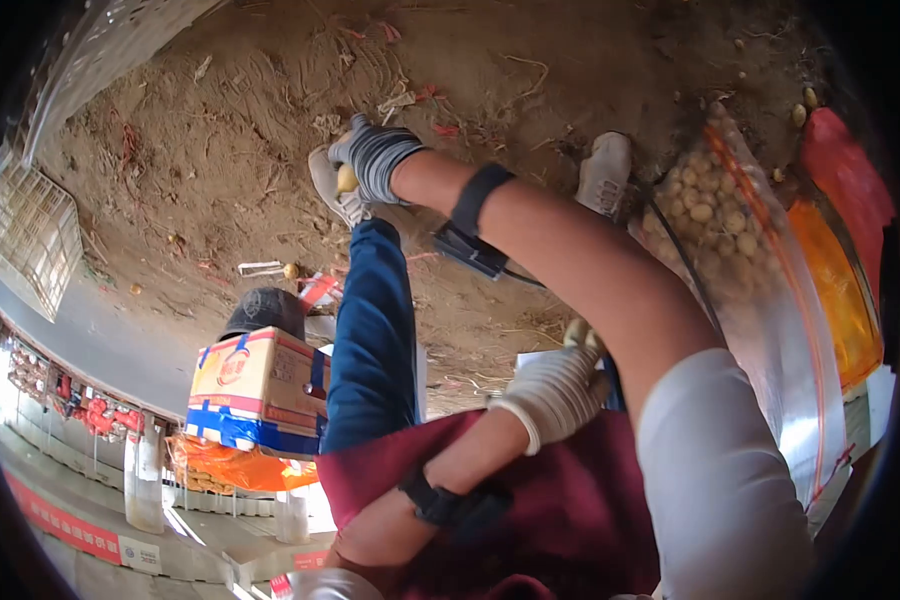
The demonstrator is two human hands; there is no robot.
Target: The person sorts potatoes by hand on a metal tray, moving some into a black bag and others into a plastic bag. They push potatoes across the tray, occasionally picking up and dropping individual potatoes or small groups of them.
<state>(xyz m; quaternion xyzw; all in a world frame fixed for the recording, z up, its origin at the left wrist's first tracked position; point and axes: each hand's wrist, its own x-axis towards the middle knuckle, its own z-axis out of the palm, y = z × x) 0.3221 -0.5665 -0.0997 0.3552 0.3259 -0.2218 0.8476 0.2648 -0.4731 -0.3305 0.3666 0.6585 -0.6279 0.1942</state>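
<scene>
My right hand (375, 162), in a grey knit glove, reaches across to the left, low over the dirt floor by a shoe (327, 185). Its fingers are closed on a small yellowish potato (346, 178). Nearer my body, my left hand (555, 393), in a whitish ribbed glove, points to the right below my right forearm. Yellowish potatoes (576, 332) show at its curled fingertips. A large clear plastic bag (805, 370) stands at the right, with many small potatoes (705, 212) inside its mouth.
An orange mesh bag (832, 290) and a red bag (845, 175) lie at the far right. At left are a taped carton (260, 385), a dark cap (265, 312) and a plastic crate (32, 225). Straw and scraps litter the dirt floor (220, 130).
</scene>
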